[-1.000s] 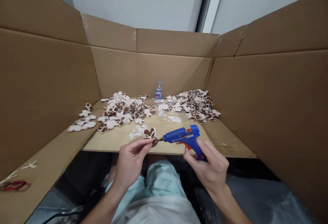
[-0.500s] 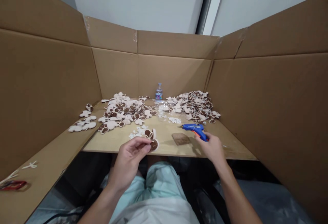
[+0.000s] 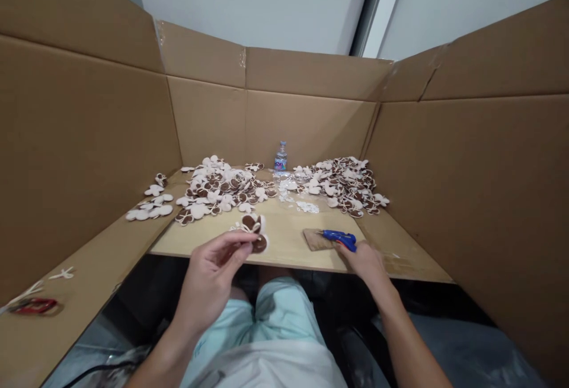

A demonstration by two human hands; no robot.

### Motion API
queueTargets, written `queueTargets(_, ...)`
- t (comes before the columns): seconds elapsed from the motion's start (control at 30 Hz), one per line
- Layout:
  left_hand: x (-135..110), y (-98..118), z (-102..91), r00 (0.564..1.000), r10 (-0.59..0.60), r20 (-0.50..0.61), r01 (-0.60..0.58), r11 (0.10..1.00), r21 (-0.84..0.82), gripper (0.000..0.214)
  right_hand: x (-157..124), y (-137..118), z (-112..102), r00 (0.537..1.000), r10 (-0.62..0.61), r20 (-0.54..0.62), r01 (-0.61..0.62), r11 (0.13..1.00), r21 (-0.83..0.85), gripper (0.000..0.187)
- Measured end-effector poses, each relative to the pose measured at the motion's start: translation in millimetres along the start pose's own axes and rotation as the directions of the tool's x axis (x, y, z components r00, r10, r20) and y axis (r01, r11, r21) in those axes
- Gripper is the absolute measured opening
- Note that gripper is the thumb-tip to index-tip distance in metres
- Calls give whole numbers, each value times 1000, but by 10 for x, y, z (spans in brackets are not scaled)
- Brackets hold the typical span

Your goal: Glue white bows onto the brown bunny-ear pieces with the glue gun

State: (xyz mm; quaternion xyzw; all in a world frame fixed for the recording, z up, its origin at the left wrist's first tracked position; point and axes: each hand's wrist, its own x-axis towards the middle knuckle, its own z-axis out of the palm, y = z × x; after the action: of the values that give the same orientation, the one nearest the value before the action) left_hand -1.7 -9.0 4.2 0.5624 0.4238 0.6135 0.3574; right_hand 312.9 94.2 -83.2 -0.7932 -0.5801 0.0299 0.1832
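Observation:
My left hand (image 3: 213, 278) pinches a small brown and cream felt piece with rounded lobes (image 3: 253, 231), held just above the near edge of the wooden board (image 3: 284, 243). Farther right, my right hand (image 3: 362, 257) is wrapped around the handle of a blue glue gun (image 3: 340, 238). The gun lies low on the board with its nozzle resting on a small brown pad (image 3: 313, 239).
Two heaps of similar brown and cream pieces lie at the back, one left (image 3: 217, 189) and one right (image 3: 342, 183), with a small water bottle (image 3: 280, 159) between them. Tall cardboard walls (image 3: 480, 175) enclose the board. A red tool (image 3: 33, 306) lies on the left ledge.
My right hand carried the glue gun away from the felt piece, to the right, and lowered it onto the board. My left hand kept holding the piece.

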Motion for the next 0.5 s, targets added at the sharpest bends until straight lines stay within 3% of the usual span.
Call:
queueTargets(0.1, 92, -16, -141, 991, 18, -134, -15, 1000, 21, 17, -97, -142, -38, 993, -86, -82, 89, 995, 36, 46)
queueTargets(0.2, 144, -40, -272, 969, 60, -240, -59, 998, 10, 23, -234, -476, 41, 953, -298, -61, 303, 942, 146, 31)
queueTargets(0.27, 150, -46, -323, 963, 70, -260, -72, 997, 3, 25, -325, -795, 167, 890, -455, -2, 442, 864, 241, 21)
queueTargets(0.37, 143, -34, -333, 965, 57, -256, -44, 997, 58, 27, -403, -1326, 388, 794, -608, 28, 563, 751, 346, 20)
queueTargets(0.5, 156, -11, -290, 969, 86, -231, -47, 984, 170, 24, -360, -1897, 593, 744, -667, 44, 607, 702, 372, 22)
